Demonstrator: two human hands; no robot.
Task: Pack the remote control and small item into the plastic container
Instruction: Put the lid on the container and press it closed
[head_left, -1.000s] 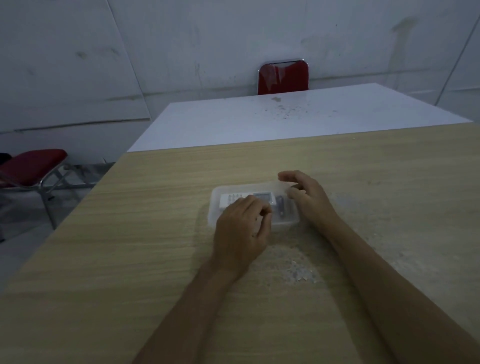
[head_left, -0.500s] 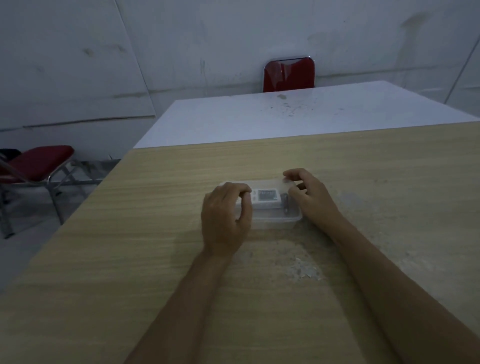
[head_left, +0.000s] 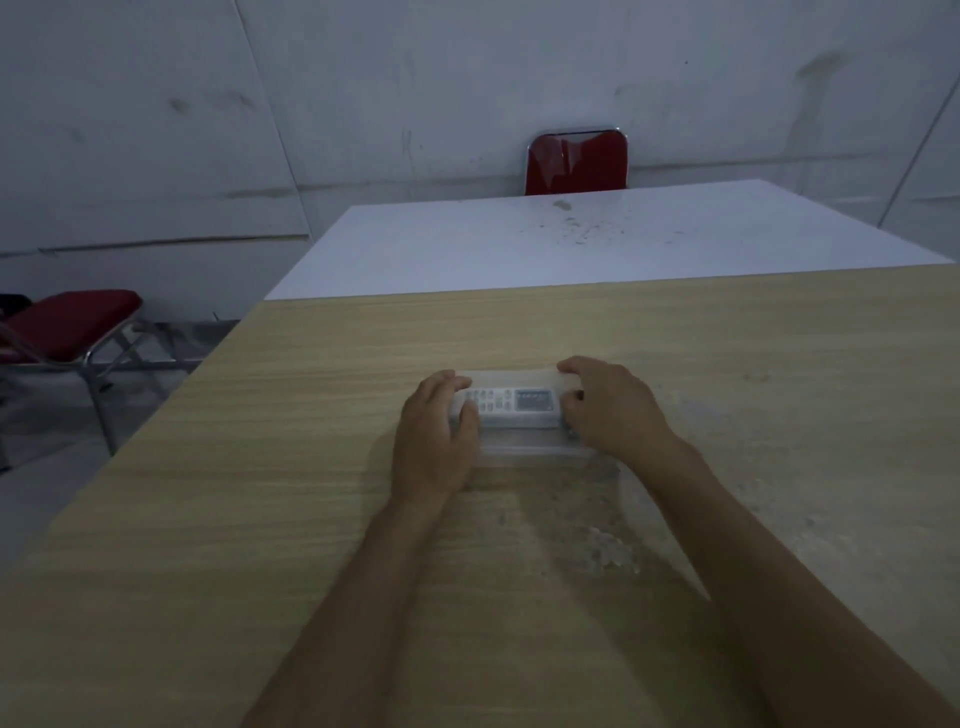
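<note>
A clear plastic container (head_left: 524, 442) lies on the wooden table (head_left: 311, 467). Inside it, seen through the plastic, rests a white remote control (head_left: 511, 402) with buttons and a small screen. My left hand (head_left: 434, 439) grips the container's left end, fingers over its top. My right hand (head_left: 613, 410) grips the right end, fingers curled over the far edge. The small item is hidden behind my right hand.
A white table (head_left: 571, 239) abuts the wooden one on the far side. A red chair (head_left: 576, 163) stands behind it by the wall. Another red chair (head_left: 72, 327) is on the floor at the left. Pale dusty smears (head_left: 602, 551) mark the wood near my right forearm.
My left hand slid from the middle of the container to its left end, uncovering the remote. My right hand stayed at the right end and now hides the small dark item.
</note>
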